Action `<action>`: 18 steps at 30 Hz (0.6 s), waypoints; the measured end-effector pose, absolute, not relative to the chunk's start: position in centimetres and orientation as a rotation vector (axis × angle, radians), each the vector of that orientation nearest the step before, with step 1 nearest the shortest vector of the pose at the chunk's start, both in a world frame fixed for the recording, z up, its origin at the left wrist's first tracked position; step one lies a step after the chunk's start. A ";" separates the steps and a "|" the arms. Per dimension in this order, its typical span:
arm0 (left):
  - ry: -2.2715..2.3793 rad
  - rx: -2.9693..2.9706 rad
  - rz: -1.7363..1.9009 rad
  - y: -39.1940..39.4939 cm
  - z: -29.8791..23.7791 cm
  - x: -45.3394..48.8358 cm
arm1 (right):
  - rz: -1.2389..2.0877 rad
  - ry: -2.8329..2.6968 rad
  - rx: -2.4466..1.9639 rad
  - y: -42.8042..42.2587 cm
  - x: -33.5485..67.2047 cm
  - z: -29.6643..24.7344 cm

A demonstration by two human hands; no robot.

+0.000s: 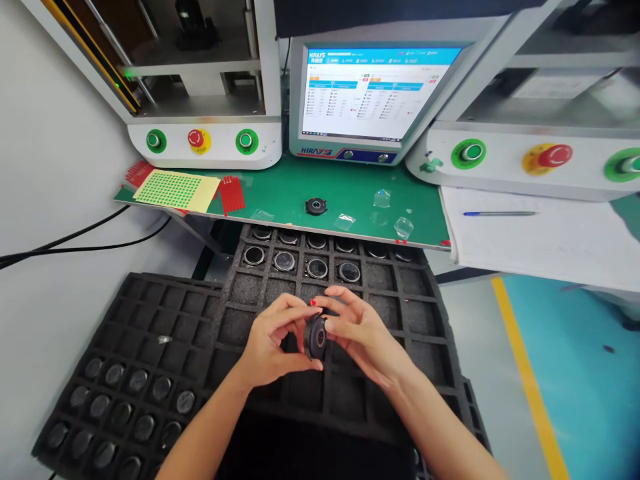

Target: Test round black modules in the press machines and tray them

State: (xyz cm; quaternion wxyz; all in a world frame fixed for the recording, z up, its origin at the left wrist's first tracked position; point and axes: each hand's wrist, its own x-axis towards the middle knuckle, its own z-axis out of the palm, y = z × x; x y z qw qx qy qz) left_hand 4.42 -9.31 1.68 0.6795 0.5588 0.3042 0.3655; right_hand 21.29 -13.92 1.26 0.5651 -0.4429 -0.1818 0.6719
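Above the black foam tray [345, 393], a round black watch case [316, 339] is held tilted on edge, its back with a dark round sensor facing right. My left hand [275, 340] is closed on its rim, thumb below and fingers above. My right hand [363, 333] is bent in from the other side, its thumb at the case's edge. A tiny red piece [313, 302] shows at one right fingertip; whether it also touches the case, I cannot tell. Another watch case [316, 206] lies back up on the green bench [280, 180].
Watches [317, 268] fill the tray's far rows. A second foam tray [165, 300] at left holds several more. On the bench lie a yellow sheet of green dots [175, 190], red strips [232, 195] and clear film scraps [404, 227]. Behind stand a monitor [375, 93] and machines with buttons [196, 138].
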 end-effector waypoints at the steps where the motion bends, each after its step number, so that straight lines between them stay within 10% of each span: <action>1: 0.693 1.204 0.844 -8.8 1.3 4.6 | 1.494 -0.483 -1.101 -13.5 21.5 0.9; 18: 0.805 0.931 0.796 -4.3 -5.6 8.8 | 0.305 -1.052 -1.716 -7.7 22.7 -8.0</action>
